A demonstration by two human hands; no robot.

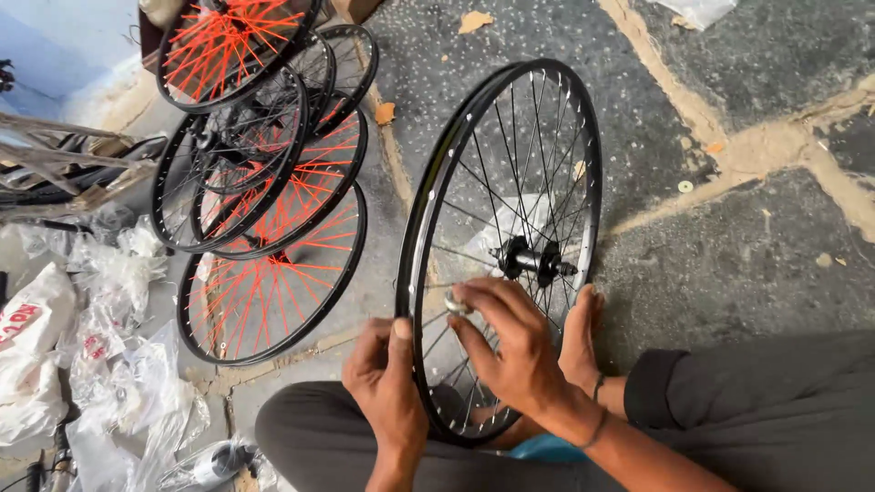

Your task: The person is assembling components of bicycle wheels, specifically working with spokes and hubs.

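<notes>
Stone floor [729, 237] w/ pale joints, plastic bags [100, 364] at left. Black wheel [499, 246] stands upright betw. the person's knees, hub [533, 260] near centre. Left hand [387, 387] pinches the rim, thumb on top. Right hand [510, 342] at the spokes, fingertips closed on a small silver tool [456, 303]. Stack of orange-spoked wheels [264, 173] lies nearby, apart.

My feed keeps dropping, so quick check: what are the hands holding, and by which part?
Left hand grips the black-rimmed, black-spoked bicycle wheel at its lower rim edge. Right hand pinches a small silver tool among the spokes.
</notes>
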